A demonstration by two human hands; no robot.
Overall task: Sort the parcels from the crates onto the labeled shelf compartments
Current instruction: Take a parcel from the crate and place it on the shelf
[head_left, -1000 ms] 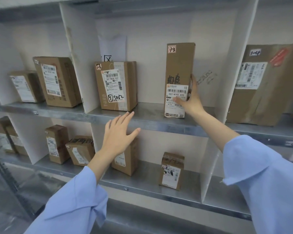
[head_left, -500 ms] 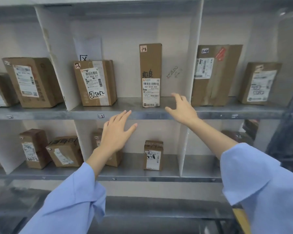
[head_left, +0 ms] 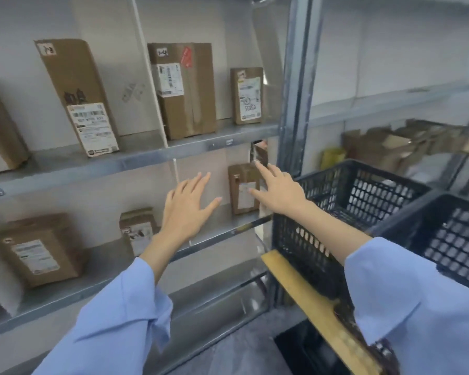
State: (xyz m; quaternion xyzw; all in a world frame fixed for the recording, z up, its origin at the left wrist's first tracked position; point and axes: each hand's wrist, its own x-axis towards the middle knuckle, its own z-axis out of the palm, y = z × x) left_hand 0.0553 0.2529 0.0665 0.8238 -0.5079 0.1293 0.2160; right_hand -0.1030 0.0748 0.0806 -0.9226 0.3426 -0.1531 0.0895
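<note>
brown labeled parcels [head_left: 76,96] on shelf [head_left: 136,155]

Parcel depot: labelled shelves [head_left: 136,155], crates [head_left: 344,201].

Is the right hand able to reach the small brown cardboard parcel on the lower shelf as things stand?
Probably yes. The open right hand is just in front of the small brown cardboard parcel, with nothing between them; the black plastic crate stands aside, off the path.
</note>
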